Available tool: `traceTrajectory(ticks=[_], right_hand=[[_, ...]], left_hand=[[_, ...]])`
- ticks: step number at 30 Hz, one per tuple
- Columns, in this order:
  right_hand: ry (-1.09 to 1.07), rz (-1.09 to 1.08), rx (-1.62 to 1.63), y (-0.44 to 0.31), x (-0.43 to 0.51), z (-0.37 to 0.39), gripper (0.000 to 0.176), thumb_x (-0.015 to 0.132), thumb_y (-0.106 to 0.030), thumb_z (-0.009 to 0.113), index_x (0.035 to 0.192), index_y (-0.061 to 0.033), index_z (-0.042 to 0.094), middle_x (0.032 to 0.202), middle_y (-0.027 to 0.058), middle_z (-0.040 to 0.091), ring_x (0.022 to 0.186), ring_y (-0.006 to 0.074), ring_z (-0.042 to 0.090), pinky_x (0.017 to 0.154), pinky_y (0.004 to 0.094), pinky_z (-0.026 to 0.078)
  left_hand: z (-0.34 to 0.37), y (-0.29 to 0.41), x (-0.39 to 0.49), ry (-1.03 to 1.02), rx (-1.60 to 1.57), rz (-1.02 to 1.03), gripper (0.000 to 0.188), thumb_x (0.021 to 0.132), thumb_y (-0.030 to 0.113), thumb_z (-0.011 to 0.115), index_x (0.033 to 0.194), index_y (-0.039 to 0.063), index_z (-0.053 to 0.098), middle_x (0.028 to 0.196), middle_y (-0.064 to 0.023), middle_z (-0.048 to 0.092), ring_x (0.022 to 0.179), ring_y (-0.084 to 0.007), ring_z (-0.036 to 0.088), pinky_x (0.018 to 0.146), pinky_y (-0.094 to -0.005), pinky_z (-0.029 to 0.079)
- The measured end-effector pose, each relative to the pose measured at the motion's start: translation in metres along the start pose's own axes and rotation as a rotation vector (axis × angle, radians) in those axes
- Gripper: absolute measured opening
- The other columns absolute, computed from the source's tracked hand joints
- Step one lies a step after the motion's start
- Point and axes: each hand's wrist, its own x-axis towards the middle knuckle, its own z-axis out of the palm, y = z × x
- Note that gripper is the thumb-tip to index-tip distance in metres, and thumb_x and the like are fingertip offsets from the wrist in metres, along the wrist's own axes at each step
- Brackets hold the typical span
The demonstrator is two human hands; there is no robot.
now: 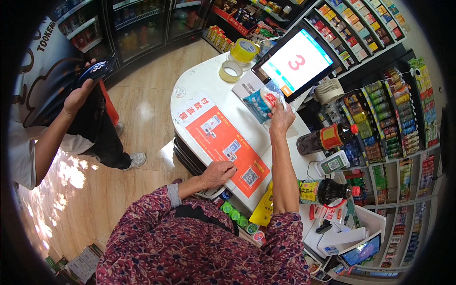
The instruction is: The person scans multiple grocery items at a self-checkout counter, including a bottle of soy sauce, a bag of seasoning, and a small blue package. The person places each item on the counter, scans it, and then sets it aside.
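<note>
My right hand (281, 119) grips the edge of a blue and clear plastic food packet (262, 103), which is over a white box-like stand in front of a tilted display screen (296, 64). Loosely curled, my left hand (219, 174) rests at the near edge of the white counter, on or beside an orange printed sheet (228, 146) with a QR code; whether anything is inside it is hidden. Right of my right forearm lie a dark drink bottle with a red cap (326, 139) and a soy sauce bottle (326, 191). A yellow packet (263, 208) lies by the forearm.
Rolls of clear tape (231, 71) and yellow tape (244, 50) sit at the counter's far end. A small code stand (331, 164) is at the right. A person holding a phone (94, 69) stands at the left, before drink fridges (140, 25). Stocked shelves (388, 117) line the right.
</note>
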Motion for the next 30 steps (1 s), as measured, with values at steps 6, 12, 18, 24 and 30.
traceTrajectory(ticks=[6,12,18,24,30], right_hand=[[-0.058,-0.127,-0.136,-0.009,-0.015,-0.005,0.021,0.084,-0.015,0.059,0.097,0.0013,0.064,0.075,0.0068,0.061,0.062,0.0130,0.055,0.053,0.0262,0.047],[-0.233,-0.744,-0.301,0.006,-0.114,-0.031,0.025,0.074,-0.001,0.062,0.099,0.0002,0.061,0.091,0.0141,0.062,0.085,0.0287,0.062,0.077,0.0367,0.049],[-0.779,-1.213,-0.324,0.037,-0.164,-0.076,0.028,0.068,-0.001,0.067,0.095,-0.0016,0.064,0.108,0.0173,0.057,0.100,0.0342,0.058,0.082,0.0396,0.051],[-0.776,-1.237,-0.313,0.037,-0.165,-0.082,0.032,0.067,-0.003,0.068,0.099,-0.0044,0.064,0.110,0.0156,0.056,0.102,0.0323,0.057,0.083,0.0388,0.051],[-0.718,-0.992,-0.260,0.023,-0.159,-0.082,0.035,0.067,0.001,0.067,0.101,-0.0018,0.062,0.106,0.0156,0.058,0.099,0.0311,0.058,0.082,0.0356,0.050]], left_hand=[[-0.007,0.000,0.008,-0.115,-0.326,-0.318,0.028,0.092,0.026,0.047,0.093,0.000,0.059,0.073,-0.0128,0.061,0.062,-0.0242,0.059,0.053,-0.0301,0.049],[-0.069,0.007,0.047,-0.150,-1.599,-0.469,0.066,0.090,0.054,0.039,0.123,-0.003,0.041,0.105,-0.0171,0.058,0.090,-0.0279,0.062,0.069,-0.0362,0.056],[-0.075,0.016,0.033,0.071,-1.337,-0.586,0.040,0.087,0.031,0.058,0.107,-0.002,0.051,0.097,-0.0106,0.061,0.086,-0.0165,0.063,0.074,-0.0316,0.056],[-0.074,0.024,0.032,0.129,-1.255,-0.588,0.040,0.089,0.034,0.056,0.106,-0.002,0.051,0.095,-0.0099,0.060,0.084,-0.0155,0.063,0.072,-0.0304,0.056],[-0.071,0.016,0.046,0.119,-1.354,-0.662,0.036,0.090,0.032,0.053,0.107,0.000,0.049,0.095,-0.0092,0.060,0.082,-0.0161,0.062,0.074,-0.0310,0.055]])
